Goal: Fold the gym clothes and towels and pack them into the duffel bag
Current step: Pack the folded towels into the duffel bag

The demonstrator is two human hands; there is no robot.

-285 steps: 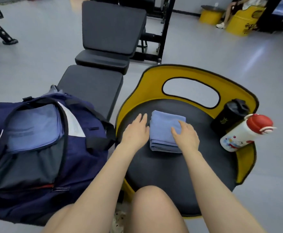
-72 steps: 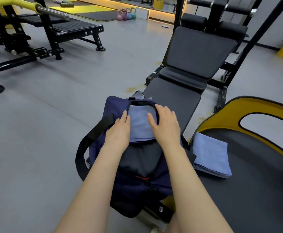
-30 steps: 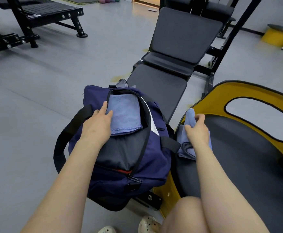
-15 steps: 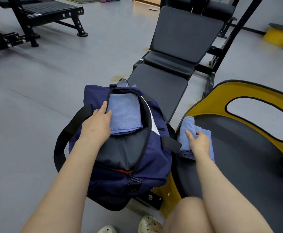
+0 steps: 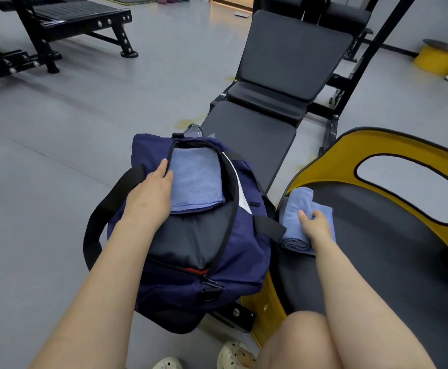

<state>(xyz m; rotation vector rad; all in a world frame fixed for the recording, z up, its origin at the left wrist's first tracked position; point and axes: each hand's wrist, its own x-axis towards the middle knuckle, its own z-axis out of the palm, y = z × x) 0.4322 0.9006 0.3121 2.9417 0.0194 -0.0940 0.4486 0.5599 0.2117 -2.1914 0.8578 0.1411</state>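
Since half a second ago the right hand (image 5: 317,226) has slid a little nearer along the second blue towel (image 5: 301,217), and the towel's far end now lies lower and flatter on the seat; the left hand (image 5: 151,194) and the bag have stayed as they were. This folded towel lies on the black pad of the yellow-rimmed seat (image 5: 377,235), at its left edge, just beside the navy duffel bag (image 5: 233,262); its long axis runs from the near edge, where stacked folds show, away towards the far left, and its far end is bunched into a soft roll. The right hand rests on it with the thumb stretched forward and the fingers curled into the cloth, gripping it. The duffel bag stands on the floor between the seat and the open grey floor, its long axis running away from the person, its zip mouth wide open. Inside, at the far end, lies a packed blue towel (image 5: 197,182), flat and folded, with a stitched hem on its near edge, on top of dark grey cloth (image 5: 191,235). The left hand lies flat on the bag's left rim, fingers straight and close together, their tips touching the packed towel's edge. A black shoulder strap (image 5: 95,222) loops out on the bag's left. Beyond the bag stands a black weight bench (image 5: 284,65) with its back raised.
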